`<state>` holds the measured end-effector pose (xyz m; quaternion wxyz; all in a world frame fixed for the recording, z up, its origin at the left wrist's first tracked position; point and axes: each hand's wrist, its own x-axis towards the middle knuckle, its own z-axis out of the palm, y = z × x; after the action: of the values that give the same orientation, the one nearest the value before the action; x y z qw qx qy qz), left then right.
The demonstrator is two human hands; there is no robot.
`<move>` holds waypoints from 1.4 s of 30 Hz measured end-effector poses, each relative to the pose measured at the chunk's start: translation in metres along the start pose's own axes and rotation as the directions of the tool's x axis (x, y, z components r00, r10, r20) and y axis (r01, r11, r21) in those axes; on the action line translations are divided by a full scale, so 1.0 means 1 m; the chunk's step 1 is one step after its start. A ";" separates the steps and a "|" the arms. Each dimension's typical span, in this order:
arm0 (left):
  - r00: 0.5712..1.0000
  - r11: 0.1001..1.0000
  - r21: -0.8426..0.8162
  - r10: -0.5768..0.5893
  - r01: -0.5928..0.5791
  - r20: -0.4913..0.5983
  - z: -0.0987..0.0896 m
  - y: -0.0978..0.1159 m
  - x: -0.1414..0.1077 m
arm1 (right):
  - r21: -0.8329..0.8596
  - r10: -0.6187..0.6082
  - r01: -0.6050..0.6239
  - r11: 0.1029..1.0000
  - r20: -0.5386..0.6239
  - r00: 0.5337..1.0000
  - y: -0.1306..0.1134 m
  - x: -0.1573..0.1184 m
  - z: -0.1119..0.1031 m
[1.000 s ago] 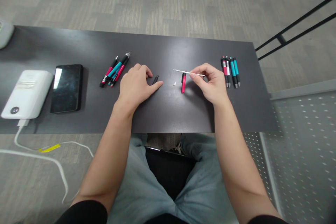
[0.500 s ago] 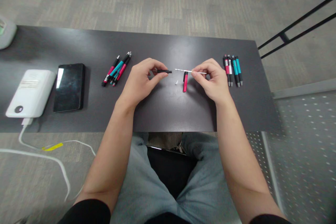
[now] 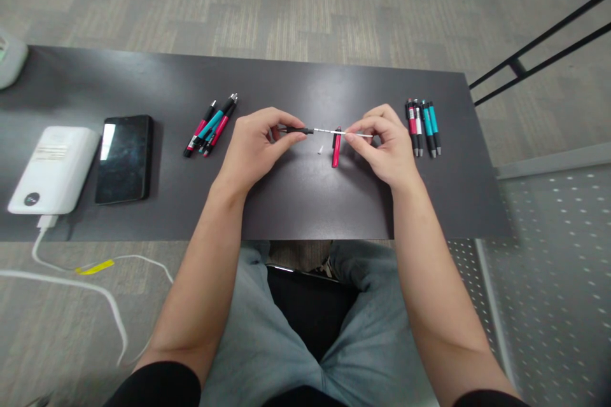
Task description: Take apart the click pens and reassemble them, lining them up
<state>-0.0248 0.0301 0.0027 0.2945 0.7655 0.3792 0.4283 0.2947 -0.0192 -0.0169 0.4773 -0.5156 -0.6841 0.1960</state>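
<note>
You are holding a refill point(image 3: 329, 131) and black tube point(image 3: 308, 131) end to end over the desk point(image 3: 296, 203) — left hand point(image 3: 252, 143) pinching the tube, right hand point(image 3: 389, 149) the refill. The next move is calling for straight alignment.

Four slim black-gripped pens point(image 3: 428, 126) form one row; at least three similar pens point(image 3: 220, 130) overlap in one pile. There is one white plastic power bank point(image 3: 55, 168), one black rectangular phone point(image 3: 123, 159), one red barrel point(image 3: 337, 154), one black barrel point(image 3: 305, 131), one thin white refill point(image 3: 329, 131), one tiny whitish piece point(image 3: 320, 149).
</note>
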 end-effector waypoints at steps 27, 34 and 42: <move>0.998 0.996 0.061 0.069 -0.069 0.012 0.011 0.014 -0.003 | 0.060 -0.117 0.115 0.992 0.035 0.993 -0.020 -0.002 0.025; 0.998 0.995 0.100 -0.017 0.012 0.054 0.009 0.014 0.001 | 0.080 0.076 -0.077 0.994 0.018 0.997 -0.020 -0.004 0.024; 0.999 0.995 0.090 -0.029 0.030 -0.016 0.007 0.011 0.000 | 0.268 0.230 -0.220 0.938 -0.005 0.973 -0.014 0.000 0.021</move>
<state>-0.0150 0.0236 0.0079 0.2631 0.7693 0.4117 0.4116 0.2692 -0.0196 -0.0159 0.5290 -0.5251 -0.5792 0.3300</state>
